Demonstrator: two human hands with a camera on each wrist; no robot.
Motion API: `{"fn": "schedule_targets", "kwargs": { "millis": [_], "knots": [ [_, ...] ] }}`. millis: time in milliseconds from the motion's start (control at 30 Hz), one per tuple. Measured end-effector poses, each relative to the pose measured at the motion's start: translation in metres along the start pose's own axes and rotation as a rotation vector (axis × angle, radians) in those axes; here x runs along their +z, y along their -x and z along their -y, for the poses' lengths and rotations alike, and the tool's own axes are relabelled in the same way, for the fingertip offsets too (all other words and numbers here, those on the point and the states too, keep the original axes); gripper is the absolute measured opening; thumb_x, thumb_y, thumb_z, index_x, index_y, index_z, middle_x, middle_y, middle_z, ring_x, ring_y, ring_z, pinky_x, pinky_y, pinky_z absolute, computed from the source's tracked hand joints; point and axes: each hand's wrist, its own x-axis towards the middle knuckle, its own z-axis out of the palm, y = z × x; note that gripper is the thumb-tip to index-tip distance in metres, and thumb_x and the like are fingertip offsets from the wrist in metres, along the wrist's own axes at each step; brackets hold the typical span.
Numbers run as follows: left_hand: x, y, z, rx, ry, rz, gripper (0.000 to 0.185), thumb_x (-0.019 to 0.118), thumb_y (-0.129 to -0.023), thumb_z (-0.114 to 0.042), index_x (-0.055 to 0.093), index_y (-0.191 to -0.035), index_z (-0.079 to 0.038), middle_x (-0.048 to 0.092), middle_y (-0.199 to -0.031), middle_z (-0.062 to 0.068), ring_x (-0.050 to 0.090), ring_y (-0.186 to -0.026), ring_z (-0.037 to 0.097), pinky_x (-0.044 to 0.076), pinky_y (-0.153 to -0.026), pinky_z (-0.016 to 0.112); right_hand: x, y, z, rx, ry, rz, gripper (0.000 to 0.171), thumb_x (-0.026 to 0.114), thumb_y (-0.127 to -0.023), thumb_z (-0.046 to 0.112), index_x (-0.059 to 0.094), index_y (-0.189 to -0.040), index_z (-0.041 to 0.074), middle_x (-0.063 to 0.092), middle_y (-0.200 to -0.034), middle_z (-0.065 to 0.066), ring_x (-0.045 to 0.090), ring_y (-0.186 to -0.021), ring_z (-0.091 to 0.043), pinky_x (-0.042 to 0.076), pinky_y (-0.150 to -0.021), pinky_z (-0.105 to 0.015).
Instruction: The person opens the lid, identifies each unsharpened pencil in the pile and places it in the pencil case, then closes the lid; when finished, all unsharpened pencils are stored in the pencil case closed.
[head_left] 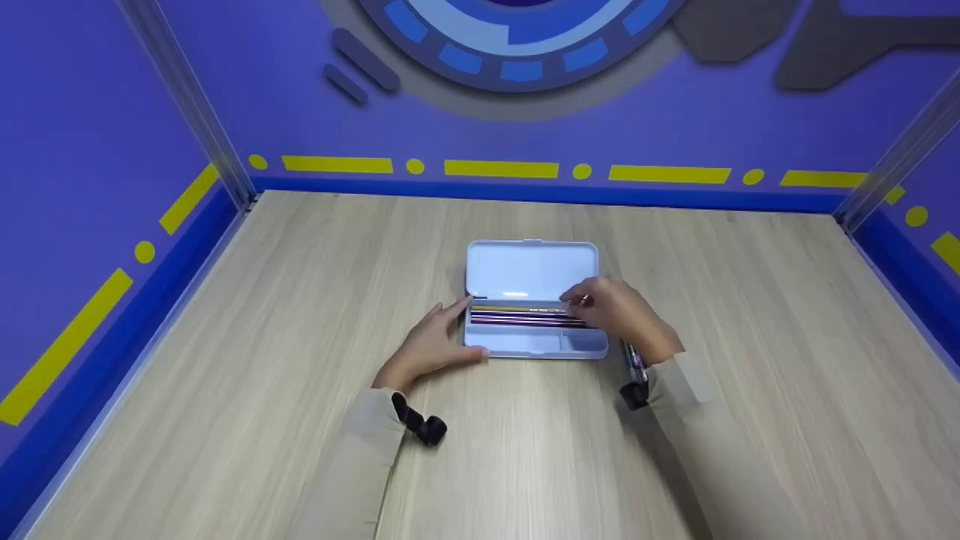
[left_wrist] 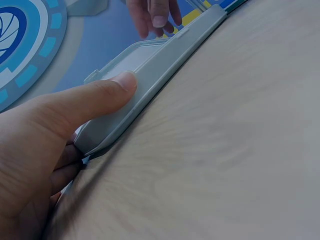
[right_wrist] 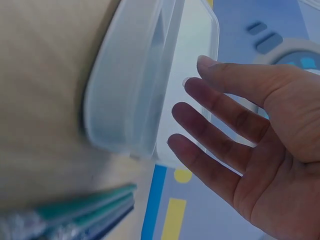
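A white pencil case (head_left: 514,343) lies on the table with its lid (head_left: 531,268) raised at the back. Several purple pencils (head_left: 517,319) and a yellow pencil (head_left: 499,308) lie side by side in its long compartment. My left hand (head_left: 431,346) holds the case's left end, its thumb (left_wrist: 107,95) against the front wall and its other fingers partly hidden behind the end. Over the right end hovers my right hand (head_left: 619,311). In the right wrist view its fingers (right_wrist: 210,127) are spread and slightly bent, with nothing between them.
Several pens (right_wrist: 85,210) with green and dark ends lie right of the case, partly under my right wrist. A wood-grain table (head_left: 300,300) stretches around, bounded by blue-purple panels (head_left: 480,135) at the back and sides. A black wrist strap (head_left: 424,427) sticks out by my left sleeve.
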Motion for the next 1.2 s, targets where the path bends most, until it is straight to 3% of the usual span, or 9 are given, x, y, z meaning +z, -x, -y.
{"fn": "schedule_targets", "kwargs": {
  "millis": [367, 700, 933, 1200],
  "knots": [
    [0.000, -0.001, 0.001, -0.006, -0.001, 0.004, 0.103, 0.082, -0.066, -0.056, 0.032, -0.151, -0.027, 0.033, -0.156, 0.004, 0.014, -0.147, 0.038, 0.017, -0.118, 0.056, -0.011, 0.017, -0.030, 0.036, -0.032, -0.063, 0.024, 0.066, -0.086, 0.000, 0.072, -0.109, -0.001, 0.072, -0.101, -0.016, 0.067, -0.089, -0.027, 0.057, -0.077, -0.042],
    [0.001, -0.002, 0.000, -0.011, -0.007, 0.000, 0.102, 0.082, -0.066, -0.054, 0.033, -0.151, -0.027, 0.032, -0.156, 0.005, 0.015, -0.147, 0.038, 0.017, -0.118, 0.055, -0.012, 0.035, -0.052, 0.197, -0.134, -0.083, 0.035, 0.066, -0.090, 0.009, 0.064, -0.123, -0.001, 0.065, -0.116, -0.020, 0.063, -0.100, -0.030, 0.056, -0.081, -0.044],
    [0.001, -0.001, 0.000, -0.003, -0.008, -0.002, 0.102, 0.081, -0.067, -0.055, 0.032, -0.151, -0.026, 0.033, -0.156, 0.005, 0.015, -0.147, 0.038, 0.018, -0.118, 0.055, -0.010, 0.047, -0.064, 0.273, -0.206, -0.066, 0.045, 0.062, -0.092, 0.008, 0.053, -0.134, -0.003, 0.058, -0.125, -0.023, 0.063, -0.105, -0.033, 0.056, -0.085, -0.044],
    [0.001, -0.001, 0.001, -0.009, -0.009, 0.004, 0.102, 0.081, -0.066, -0.056, 0.032, -0.151, -0.026, 0.033, -0.156, 0.004, 0.013, -0.148, 0.038, 0.016, -0.118, 0.055, -0.013, 0.055, -0.073, 0.320, -0.248, 0.030, 0.054, 0.064, -0.092, 0.014, 0.046, -0.138, -0.007, 0.059, -0.124, -0.028, 0.062, -0.104, -0.033, 0.053, -0.090, -0.046]
  ]
}}
